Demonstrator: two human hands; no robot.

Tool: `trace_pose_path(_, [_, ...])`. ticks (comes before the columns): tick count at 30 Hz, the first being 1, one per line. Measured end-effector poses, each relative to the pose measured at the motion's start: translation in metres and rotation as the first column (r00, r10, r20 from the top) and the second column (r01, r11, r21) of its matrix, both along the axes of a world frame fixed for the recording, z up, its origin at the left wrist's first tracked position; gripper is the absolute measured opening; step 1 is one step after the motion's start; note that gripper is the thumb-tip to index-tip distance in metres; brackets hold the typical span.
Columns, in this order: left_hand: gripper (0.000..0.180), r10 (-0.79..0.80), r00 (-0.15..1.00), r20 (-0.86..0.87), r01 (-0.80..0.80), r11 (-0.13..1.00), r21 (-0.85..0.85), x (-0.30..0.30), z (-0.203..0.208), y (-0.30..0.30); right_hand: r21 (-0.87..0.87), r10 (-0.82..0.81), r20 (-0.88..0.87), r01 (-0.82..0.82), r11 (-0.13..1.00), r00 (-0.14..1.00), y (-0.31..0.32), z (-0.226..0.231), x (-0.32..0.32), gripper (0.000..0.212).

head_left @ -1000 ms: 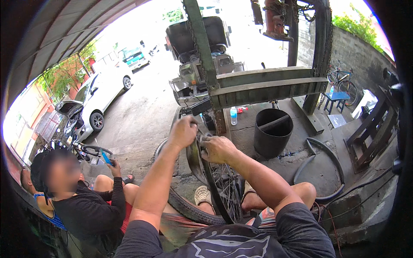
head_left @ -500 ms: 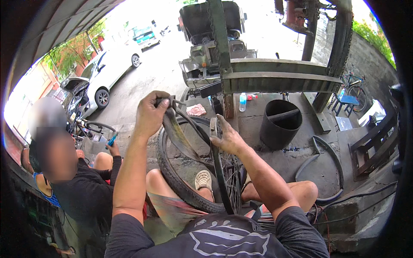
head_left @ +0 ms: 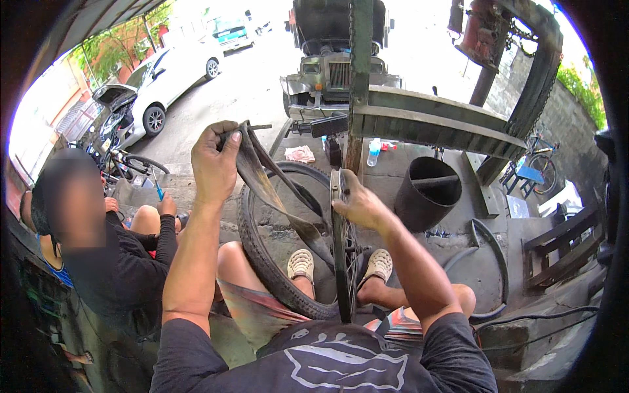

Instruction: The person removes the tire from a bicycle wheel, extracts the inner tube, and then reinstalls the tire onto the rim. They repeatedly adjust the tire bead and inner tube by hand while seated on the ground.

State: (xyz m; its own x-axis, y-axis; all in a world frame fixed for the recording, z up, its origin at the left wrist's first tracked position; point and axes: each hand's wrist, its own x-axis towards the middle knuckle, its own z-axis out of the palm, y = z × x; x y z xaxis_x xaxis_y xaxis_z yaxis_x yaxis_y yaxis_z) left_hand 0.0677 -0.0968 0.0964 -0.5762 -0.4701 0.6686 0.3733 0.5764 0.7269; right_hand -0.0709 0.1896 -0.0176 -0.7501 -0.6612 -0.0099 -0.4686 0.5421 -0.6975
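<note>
The wheel (head_left: 342,252) stands upright between my knees, and everything else I place from it. My right hand (head_left: 357,204) is clamped over the top of its rim, fingers wrapped round, steadying it. Left of the wheel, my left hand (head_left: 215,160) is raised and clenched on the tube (head_left: 275,196), a limp dark strip that runs from my fist down to the wheel's middle. The tyre (head_left: 262,255) hangs loose on the wheel's left side, leaning against my left leg.

As I judge it, I'm at the step of drawing the tube out from under the tyre; what's left seems to call for a steady pull up and away with the left hand while the right keeps the wheel from twisting.

Further left of the wheel a person (head_left: 98,255) in black sits. Beyond it to the right stands a black bucket (head_left: 427,190), and behind that a steel frame (head_left: 432,121).
</note>
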Motion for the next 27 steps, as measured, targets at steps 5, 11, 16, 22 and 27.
trace_pose_path(5, [0.018, -0.007, 0.998, 0.057, 0.007, 1.000, 0.007, -0.008, -0.009, 0.004, -0.244, -0.214, 0.264, 0.280, 0.928, 0.940, 0.003, -0.042, 0.047, 0.098])
trace_pose_path(11, [0.021, -0.069, 0.996, 0.052, 0.067, 0.997, 0.034, -0.025, -0.032, 0.023, -0.491, -0.011, 0.427, 0.242, 0.837, 0.904, 0.007, -0.055, 0.088, 0.062])
trace_pose_path(16, [0.021, -0.083, 0.996, -0.027, 0.085, 0.993, 0.083, -0.021, -0.013, 0.051, -0.578, -0.153, 0.568, 0.524, 0.625, 0.809, 0.044, -0.004, 0.063, 0.039])
trace_pose_path(22, [0.028, 0.061, 0.916, -0.397, -0.057, 0.998, 0.023, -0.010, 0.061, 0.053, -0.702, -0.195, 0.387, 0.425, 0.571, 0.901, 0.109, 0.089, 0.068, 0.032])
trace_pose_path(27, [0.031, 0.119, 0.766, -0.632, 0.028, 0.976, 0.218, 0.023, 0.169, 0.022, -0.696, -0.129, 0.303, 0.312, 0.647, 0.944, 0.124, 0.118, 0.088, 0.045])
